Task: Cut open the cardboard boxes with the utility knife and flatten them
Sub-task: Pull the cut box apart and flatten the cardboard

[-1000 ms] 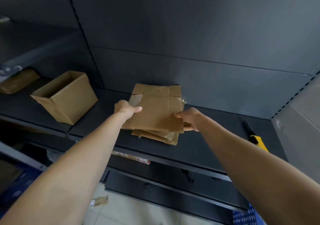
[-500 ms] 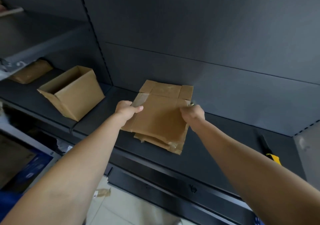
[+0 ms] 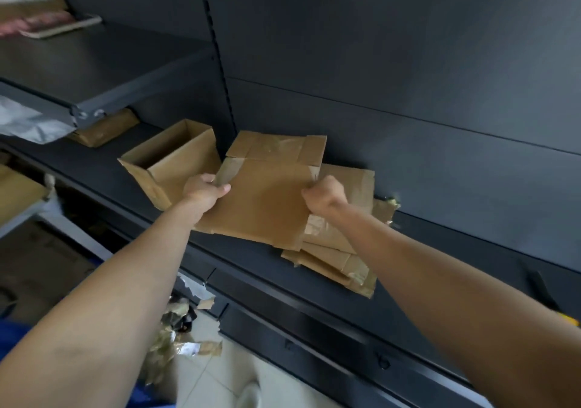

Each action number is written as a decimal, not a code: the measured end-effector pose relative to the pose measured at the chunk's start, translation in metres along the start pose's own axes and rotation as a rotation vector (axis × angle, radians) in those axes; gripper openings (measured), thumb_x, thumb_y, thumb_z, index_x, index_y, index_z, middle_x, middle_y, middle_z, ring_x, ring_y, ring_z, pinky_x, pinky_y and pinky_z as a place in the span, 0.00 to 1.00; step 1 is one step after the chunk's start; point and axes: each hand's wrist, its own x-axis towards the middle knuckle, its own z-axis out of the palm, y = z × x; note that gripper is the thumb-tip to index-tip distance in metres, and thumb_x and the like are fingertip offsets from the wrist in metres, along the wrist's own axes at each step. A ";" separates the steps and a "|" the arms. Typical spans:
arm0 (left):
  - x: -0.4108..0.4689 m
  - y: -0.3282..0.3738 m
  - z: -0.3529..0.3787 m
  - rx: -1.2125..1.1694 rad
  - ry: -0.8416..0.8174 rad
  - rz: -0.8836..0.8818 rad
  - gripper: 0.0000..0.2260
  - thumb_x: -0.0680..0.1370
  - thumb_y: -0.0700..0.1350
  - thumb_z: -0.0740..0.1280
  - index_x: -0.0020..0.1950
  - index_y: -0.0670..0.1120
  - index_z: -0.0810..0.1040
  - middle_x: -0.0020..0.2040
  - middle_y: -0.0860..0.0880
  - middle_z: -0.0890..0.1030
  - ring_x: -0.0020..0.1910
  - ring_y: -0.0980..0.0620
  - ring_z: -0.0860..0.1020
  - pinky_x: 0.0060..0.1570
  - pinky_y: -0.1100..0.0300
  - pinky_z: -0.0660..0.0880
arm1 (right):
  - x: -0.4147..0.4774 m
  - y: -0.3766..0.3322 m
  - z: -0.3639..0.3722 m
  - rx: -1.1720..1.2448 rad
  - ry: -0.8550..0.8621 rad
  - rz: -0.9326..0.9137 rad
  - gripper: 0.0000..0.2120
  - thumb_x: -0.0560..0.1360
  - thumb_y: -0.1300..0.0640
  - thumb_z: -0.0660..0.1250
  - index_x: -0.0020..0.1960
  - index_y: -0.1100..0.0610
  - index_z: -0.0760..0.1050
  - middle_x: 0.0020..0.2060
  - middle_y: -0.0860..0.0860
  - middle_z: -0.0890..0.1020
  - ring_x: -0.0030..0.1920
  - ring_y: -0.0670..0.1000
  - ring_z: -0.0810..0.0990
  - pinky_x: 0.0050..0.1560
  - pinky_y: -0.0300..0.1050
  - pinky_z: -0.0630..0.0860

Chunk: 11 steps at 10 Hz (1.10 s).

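Your left hand [image 3: 204, 192] has its grip clamped on the taped left edge of the flattened box [image 3: 267, 200], thumb on top. Your right hand [image 3: 323, 198] is curled tight round the right edge, so the sheet sits level at the frame's centre, probably so it lands square. Partly beneath it, toward the lower right, the stack of flattened cardboard [image 3: 341, 252] lies on the dark shelf [image 3: 440, 244]. The open box [image 3: 176, 159], left of centre, is not yet flattened. The utility knife [image 3: 542, 285] lies at the right edge, well apart, likely parked clear of both hands.
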 end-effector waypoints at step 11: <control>0.077 -0.021 -0.050 0.780 0.368 0.625 0.20 0.75 0.38 0.68 0.65 0.38 0.69 0.63 0.38 0.71 0.60 0.38 0.70 0.57 0.45 0.66 | -0.009 -0.072 0.068 -0.423 0.235 -0.194 0.16 0.77 0.62 0.60 0.64 0.62 0.71 0.56 0.59 0.78 0.54 0.59 0.77 0.46 0.46 0.75</control>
